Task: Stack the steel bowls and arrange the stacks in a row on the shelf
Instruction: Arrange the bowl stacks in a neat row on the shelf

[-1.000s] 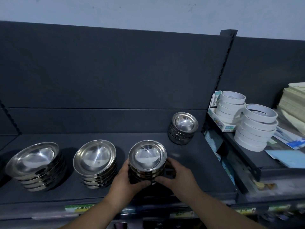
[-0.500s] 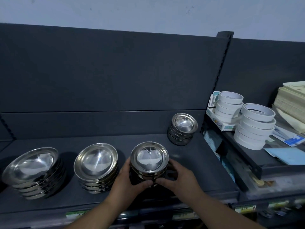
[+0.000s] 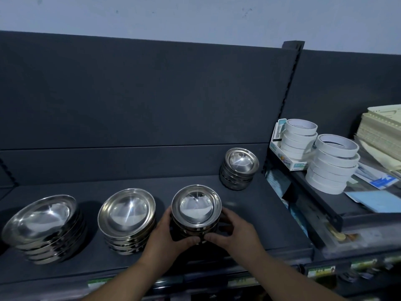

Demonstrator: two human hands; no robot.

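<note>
Steel bowl stack [image 3: 196,208], bowls nested, on shelf [image 3: 260,213]; left hand [image 3: 165,237], right hand [image 3: 236,233] clamped round it.

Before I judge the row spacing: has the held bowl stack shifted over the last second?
No. The held stack keeps the same gap to the neighbouring stack on its left.

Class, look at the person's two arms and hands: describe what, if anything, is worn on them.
Both the left hand and the right hand are bare: no gloves, and no rings show. The left forearm and right forearm are bare too, with no sleeve, watch or band in view up to the frame's edge.
</note>
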